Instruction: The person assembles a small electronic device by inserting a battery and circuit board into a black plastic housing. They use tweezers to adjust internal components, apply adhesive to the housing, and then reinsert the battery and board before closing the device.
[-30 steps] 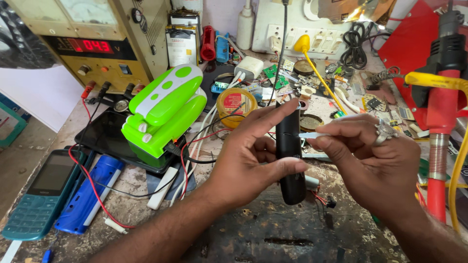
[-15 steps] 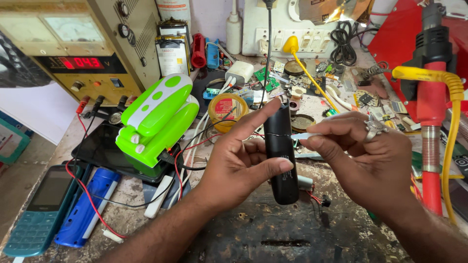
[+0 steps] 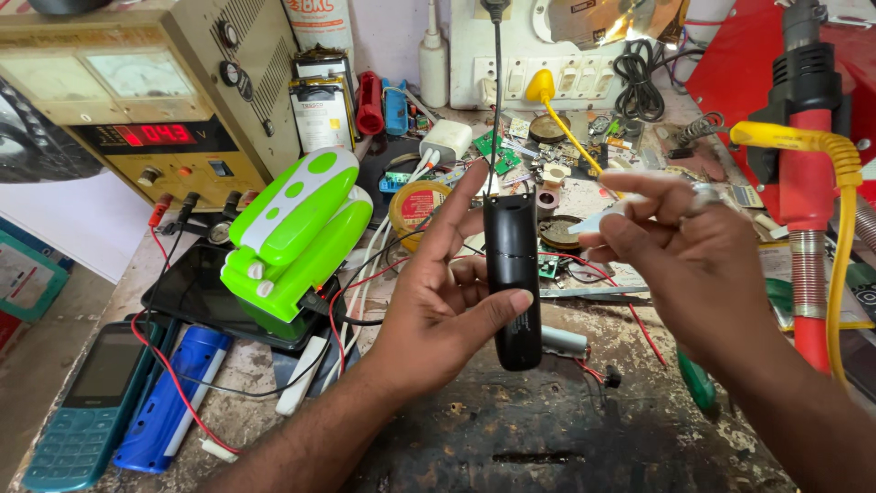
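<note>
While the left hand [image 3: 438, 301] is gripping the black handset-shaped casing [image 3: 512, 278] upright, thumb across its front & fingers behind, open top end is facing up for access. Right hand [image 3: 680, 246] is hovering just beside, pinching a small white piece [image 3: 598, 219]. Green lamp [image 3: 297, 233] is crowding the left; bare bench [image 3: 547, 438] below is giving room.

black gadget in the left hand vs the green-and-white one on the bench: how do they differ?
The black gadget is slim, plain and dark; the green-and-white gadget is bulkier, bright green with white panels. The black one is held upright in the left hand, a cable running into its top; the green one lies tilted on a dark tablet, untouched. The right hand hovers beside the black one. Both look like plastic-cased devices.
</note>
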